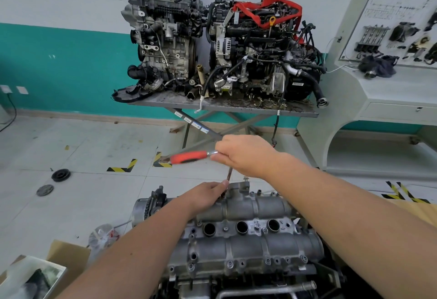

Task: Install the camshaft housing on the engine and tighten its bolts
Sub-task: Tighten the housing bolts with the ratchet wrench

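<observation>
The grey camshaft housing [246, 237] sits on top of the engine [238, 275] in front of me, with three round plug holes along its middle. A ratchet wrench with a red handle [189, 157] stands over the housing's far edge on a thin extension bar [229, 174]. My right hand [246, 155] grips the ratchet's head end. My left hand [208, 194] pinches the lower end of the extension bar where it meets a bolt at the far edge; the bolt itself is hidden by my fingers.
Two complete engines [220, 45] stand on a metal lift table [222, 106] by the wall. A training panel console [390, 62] is at the right. A cardboard box [59, 268], a plastic bag [104, 236] and two round parts [61, 175] lie on the floor at the left.
</observation>
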A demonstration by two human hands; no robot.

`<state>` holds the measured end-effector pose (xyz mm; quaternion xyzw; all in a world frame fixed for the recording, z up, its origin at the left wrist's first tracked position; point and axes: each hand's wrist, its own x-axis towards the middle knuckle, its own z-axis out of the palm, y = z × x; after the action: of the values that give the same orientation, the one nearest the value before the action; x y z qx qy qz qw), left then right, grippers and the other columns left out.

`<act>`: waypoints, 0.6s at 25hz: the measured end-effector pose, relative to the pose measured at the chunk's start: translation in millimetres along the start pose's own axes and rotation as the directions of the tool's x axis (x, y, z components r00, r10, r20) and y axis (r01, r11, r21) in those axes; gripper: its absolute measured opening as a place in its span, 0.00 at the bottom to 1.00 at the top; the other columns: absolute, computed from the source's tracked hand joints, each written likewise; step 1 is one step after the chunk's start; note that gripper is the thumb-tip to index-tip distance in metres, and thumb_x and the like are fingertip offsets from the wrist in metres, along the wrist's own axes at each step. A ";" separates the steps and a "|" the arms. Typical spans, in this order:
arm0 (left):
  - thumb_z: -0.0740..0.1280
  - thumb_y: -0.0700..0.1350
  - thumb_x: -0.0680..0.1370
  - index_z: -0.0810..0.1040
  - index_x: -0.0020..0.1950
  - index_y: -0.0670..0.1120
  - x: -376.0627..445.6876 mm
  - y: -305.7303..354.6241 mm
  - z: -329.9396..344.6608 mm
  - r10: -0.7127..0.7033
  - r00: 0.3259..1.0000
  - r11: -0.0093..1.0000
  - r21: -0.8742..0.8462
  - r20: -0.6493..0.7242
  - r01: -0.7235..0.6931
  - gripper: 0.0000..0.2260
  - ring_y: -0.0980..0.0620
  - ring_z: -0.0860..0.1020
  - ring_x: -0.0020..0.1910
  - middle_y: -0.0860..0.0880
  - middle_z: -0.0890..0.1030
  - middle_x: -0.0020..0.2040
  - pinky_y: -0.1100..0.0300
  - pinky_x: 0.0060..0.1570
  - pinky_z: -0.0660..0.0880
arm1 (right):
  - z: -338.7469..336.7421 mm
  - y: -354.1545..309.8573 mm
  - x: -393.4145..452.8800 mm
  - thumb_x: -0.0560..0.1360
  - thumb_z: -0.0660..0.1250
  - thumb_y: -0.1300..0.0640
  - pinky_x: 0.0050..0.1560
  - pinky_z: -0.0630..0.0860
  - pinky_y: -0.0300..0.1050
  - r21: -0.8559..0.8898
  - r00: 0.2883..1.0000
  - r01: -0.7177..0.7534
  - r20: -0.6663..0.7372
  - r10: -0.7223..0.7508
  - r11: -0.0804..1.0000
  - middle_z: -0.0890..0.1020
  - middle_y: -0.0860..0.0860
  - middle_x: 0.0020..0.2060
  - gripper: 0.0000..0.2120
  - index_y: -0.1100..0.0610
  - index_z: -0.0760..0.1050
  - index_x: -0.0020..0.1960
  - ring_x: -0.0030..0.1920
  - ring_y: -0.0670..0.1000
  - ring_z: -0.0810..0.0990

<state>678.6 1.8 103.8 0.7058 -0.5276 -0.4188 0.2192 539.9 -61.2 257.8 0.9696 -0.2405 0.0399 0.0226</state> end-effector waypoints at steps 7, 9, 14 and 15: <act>0.53 0.69 0.80 0.77 0.54 0.58 -3.1 1.5 1.9 0.014 1.000 0.996 -0.084 -0.005 -0.014 0.20 0.56 0.72 0.55 0.59 0.76 0.52 0.66 0.47 0.66 | 18.9 -25.4 3.0 0.82 0.49 0.37 0.41 0.68 0.47 -0.024 0.933 -0.291 -0.227 0.279 0.956 0.74 0.46 0.35 0.19 0.47 0.66 0.41 0.44 0.54 0.80; 0.53 0.69 0.79 0.79 0.57 0.56 -2.7 1.8 1.5 0.010 1.000 0.996 -0.092 -0.006 -0.010 0.22 0.54 0.74 0.58 0.58 0.78 0.55 0.62 0.51 0.67 | 23.7 -33.4 5.6 0.82 0.49 0.37 0.64 0.66 0.57 0.029 0.891 -0.382 -0.255 0.376 0.924 0.81 0.48 0.39 0.19 0.47 0.68 0.41 0.45 0.54 0.81; 0.53 0.70 0.78 0.77 0.57 0.60 -7.2 4.4 1.1 -0.009 1.000 0.995 -0.104 -0.005 0.009 0.21 0.56 0.73 0.58 0.61 0.76 0.54 0.61 0.51 0.66 | 28.3 -29.0 5.8 0.83 0.51 0.39 0.49 0.69 0.50 0.043 0.904 -0.318 -0.288 0.317 0.947 0.77 0.49 0.36 0.19 0.50 0.66 0.41 0.41 0.55 0.80; 0.53 0.71 0.78 0.77 0.57 0.59 -7.7 4.3 1.2 -0.008 1.000 0.994 -0.105 -0.008 0.008 0.22 0.55 0.73 0.58 0.60 0.77 0.54 0.60 0.51 0.67 | 27.3 -26.1 4.2 0.83 0.53 0.39 0.40 0.67 0.48 0.047 0.925 -0.256 -0.280 0.259 0.965 0.74 0.48 0.35 0.19 0.51 0.67 0.41 0.40 0.56 0.79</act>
<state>674.4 7.6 109.2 0.6972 -0.5012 -0.4438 0.2564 557.7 -41.8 230.4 0.9139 -0.3598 0.1821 0.0469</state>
